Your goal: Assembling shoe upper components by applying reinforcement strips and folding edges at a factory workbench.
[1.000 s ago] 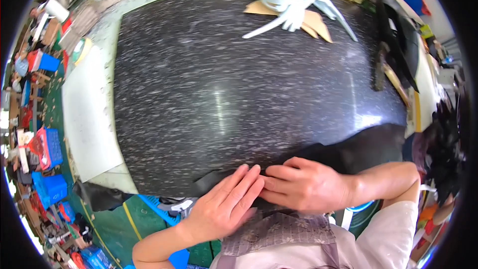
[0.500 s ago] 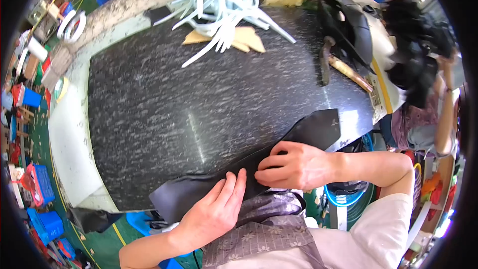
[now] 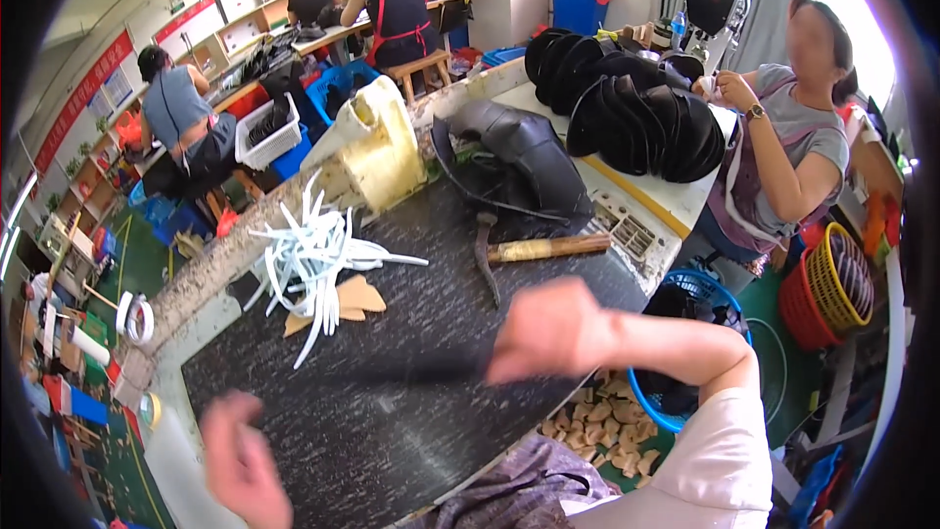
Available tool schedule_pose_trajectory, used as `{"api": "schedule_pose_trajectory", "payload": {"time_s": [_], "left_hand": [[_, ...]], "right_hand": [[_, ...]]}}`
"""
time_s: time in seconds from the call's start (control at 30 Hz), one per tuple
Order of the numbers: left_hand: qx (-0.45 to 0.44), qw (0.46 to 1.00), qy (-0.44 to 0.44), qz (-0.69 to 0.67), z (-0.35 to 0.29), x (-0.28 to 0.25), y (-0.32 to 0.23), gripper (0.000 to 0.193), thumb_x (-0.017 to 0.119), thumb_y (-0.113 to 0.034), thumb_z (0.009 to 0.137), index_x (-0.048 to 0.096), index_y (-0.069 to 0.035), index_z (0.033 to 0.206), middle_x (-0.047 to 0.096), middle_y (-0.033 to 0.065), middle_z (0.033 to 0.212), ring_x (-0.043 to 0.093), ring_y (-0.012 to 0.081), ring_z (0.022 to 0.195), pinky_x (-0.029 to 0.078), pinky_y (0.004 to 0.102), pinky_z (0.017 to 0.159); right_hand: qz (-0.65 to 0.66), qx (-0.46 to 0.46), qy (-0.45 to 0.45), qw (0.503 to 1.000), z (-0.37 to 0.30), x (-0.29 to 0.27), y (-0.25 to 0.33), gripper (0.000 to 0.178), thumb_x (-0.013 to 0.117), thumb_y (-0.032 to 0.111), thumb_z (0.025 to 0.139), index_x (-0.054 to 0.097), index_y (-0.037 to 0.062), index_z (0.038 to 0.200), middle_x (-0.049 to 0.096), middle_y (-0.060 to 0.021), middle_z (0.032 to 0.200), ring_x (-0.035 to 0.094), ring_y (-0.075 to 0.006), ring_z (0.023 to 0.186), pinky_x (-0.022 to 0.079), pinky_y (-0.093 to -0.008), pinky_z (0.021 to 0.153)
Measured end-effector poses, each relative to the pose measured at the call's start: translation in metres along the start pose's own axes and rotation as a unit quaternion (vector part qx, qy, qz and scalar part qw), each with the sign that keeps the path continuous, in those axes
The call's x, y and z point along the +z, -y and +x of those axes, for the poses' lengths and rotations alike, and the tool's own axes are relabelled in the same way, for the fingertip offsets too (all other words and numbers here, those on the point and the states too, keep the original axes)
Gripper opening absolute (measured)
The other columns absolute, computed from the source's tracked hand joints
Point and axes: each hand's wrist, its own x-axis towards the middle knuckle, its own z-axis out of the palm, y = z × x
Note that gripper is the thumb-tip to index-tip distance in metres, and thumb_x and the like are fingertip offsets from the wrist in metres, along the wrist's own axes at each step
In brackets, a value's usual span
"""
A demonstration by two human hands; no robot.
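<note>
My right hand (image 3: 550, 331), blurred by motion, is closed on the end of a black leather-like piece (image 3: 431, 368) above the dark work surface. The piece is smeared into a dark band reaching left from my right fist. My left hand (image 3: 243, 465) is over the near left side of the surface, also blurred. Its fingers look bent, but whether they grip the piece's other end is unclear. Beyond my right hand, a hammer (image 3: 548, 249) lies with its handle pointing right.
White strips (image 3: 313, 260) heap over tan pieces (image 3: 360, 296) at the surface's far left. A black moulded form (image 3: 519, 152) lies behind the hammer. Stacked black curved parts (image 3: 646, 118) stand at far right, near a co-worker (image 3: 783, 137). A blue basket (image 3: 641, 402) sits below, right.
The view has tilted up and turned right. The black piece, earlier flat under both hands at the near edge, is now lifted, and my hands have moved apart.
</note>
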Motion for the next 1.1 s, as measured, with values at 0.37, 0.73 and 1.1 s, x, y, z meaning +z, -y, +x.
{"api": "schedule_pose_trajectory", "payload": {"time_s": [0.37,0.73,1.1], "left_hand": [[0.279,0.868,0.399,-0.096,-0.012,0.135,-0.008,0.029,0.063,-0.007,0.091,0.067,-0.006,0.119,0.055,0.0160,0.139,0.053,0.0339,0.127,0.044,0.0447,0.106],[-0.093,0.992,0.070,-0.038,-0.174,0.007,0.020,0.019,0.058,0.001,0.097,0.073,-0.004,0.109,0.067,0.0135,0.125,0.066,0.0279,0.108,0.055,0.0357,0.087],[-0.338,0.845,-0.384,0.155,-0.456,-0.034,0.151,0.023,0.062,-0.007,0.088,0.069,-0.006,0.109,0.057,0.0174,0.135,0.056,0.0320,0.122,0.044,0.0438,0.103]], "right_hand": [[-0.006,0.207,-0.084,0.975,0.007,0.000,-0.132,0.062,0.077,0.021,0.083,0.051,0.0149,0.139,0.069,-0.0153,0.116,0.067,-0.0355,0.104,0.054,-0.0430,0.088],[-0.187,0.191,0.079,0.960,0.030,0.027,-0.109,0.085,0.064,-0.005,0.077,0.036,0.0233,0.152,0.064,-0.0127,0.103,0.068,-0.0315,0.085,0.056,-0.0408,0.072],[0.293,0.311,-0.250,0.869,0.031,-0.018,-0.264,0.073,0.073,-0.002,0.082,0.046,0.0099,0.149,0.062,-0.0079,0.126,0.059,-0.0156,0.112,0.047,-0.0291,0.097]]}}
